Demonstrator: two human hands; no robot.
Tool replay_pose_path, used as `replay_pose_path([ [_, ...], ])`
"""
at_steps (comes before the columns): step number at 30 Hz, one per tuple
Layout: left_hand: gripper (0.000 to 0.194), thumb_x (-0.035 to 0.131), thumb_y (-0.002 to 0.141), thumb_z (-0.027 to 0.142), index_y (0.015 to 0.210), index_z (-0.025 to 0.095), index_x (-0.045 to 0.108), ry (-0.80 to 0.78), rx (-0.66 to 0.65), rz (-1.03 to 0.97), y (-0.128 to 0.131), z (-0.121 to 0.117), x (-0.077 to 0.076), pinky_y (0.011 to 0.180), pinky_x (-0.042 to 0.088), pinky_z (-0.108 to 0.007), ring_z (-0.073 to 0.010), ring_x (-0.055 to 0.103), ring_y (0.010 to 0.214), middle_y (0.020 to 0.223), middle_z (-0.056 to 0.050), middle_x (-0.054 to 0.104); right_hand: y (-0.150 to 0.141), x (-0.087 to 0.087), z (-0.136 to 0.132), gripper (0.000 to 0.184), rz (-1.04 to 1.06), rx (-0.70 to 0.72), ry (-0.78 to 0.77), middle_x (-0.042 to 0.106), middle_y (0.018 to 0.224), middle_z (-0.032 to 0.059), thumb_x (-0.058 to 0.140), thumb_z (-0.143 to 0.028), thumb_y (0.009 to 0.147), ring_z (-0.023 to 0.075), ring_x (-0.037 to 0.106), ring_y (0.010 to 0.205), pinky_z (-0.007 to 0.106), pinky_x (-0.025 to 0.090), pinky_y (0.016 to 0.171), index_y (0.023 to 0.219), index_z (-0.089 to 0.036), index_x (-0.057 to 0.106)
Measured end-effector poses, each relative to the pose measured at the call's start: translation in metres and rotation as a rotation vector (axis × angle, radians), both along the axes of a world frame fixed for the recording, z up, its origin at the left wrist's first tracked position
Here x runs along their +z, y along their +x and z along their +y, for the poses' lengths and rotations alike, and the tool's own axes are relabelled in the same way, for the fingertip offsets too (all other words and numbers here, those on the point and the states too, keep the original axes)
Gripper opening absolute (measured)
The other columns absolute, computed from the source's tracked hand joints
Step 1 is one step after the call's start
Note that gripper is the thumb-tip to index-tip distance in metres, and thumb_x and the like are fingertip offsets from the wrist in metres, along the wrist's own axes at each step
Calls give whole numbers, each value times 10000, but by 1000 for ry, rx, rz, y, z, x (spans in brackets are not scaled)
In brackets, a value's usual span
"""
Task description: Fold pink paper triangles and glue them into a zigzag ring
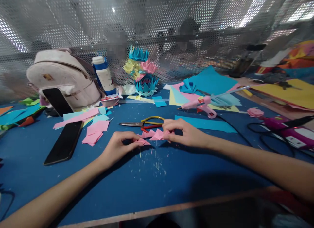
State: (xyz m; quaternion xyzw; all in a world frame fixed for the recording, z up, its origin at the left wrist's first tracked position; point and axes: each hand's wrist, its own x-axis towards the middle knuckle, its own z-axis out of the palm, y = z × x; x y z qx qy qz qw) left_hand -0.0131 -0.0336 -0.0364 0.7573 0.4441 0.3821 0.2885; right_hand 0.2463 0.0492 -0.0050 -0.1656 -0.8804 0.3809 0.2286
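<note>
Small folded pink paper triangles (157, 135) form a jagged row low over the blue tabletop, spanning the gap between both hands. My left hand (120, 143) pinches a pink piece at the row's left end between thumb and fingers. At the right end, my right hand (183, 132) closes its fingertips on another of the triangles. Just behind the row lie scissors (142, 124) with yellow and red handles, partly hidden by my right hand. A stack of pink paper squares (96, 131) is left of my left hand. Whether the triangles are joined, I cannot tell.
A pink glue gun (200, 105) lies behind my right hand, its cord trailing right. Two phones, one flat (65, 143), a backpack (62, 77) and a bottle (104, 76) occupy the left. Folded-paper crowns (146, 84) stack against the perforated metal screen (171, 32). Paper scraps litter the table.
</note>
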Motion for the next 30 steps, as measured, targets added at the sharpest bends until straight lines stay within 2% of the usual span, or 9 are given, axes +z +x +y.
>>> replay_pose_path([
  [4,128,717,884,283,909,182,791,-10,22,-5,2,-1,1,667,542,-232,-142,682,668,817,-39,780,-4,-3,-5,363,-16,-50,30,572,654,3,586,-371,947,155,497,713,294,373,710,642,-177,565],
  [11,118,726,867,261,879,161,787,-57,19,-64,3,-1,1,560,487,-177,-110,642,591,751,-29,763,-8,-4,-10,303,-45,-53,60,617,680,17,588,-320,941,161,510,735,288,377,695,680,-169,614],
  [19,170,704,861,291,857,136,774,-198,18,-92,3,0,-1,501,474,-176,-111,628,535,674,-42,742,-9,-5,-11,347,-32,-29,48,611,670,12,568,-351,966,162,527,744,291,389,711,669,-178,606],
  [30,182,707,857,307,833,133,755,-225,16,-123,4,-1,-2,495,464,-181,-107,614,522,663,-39,729,-10,-5,-11,356,-67,-39,38,608,666,13,536,-321,975,161,530,750,295,395,720,652,-180,586],
])
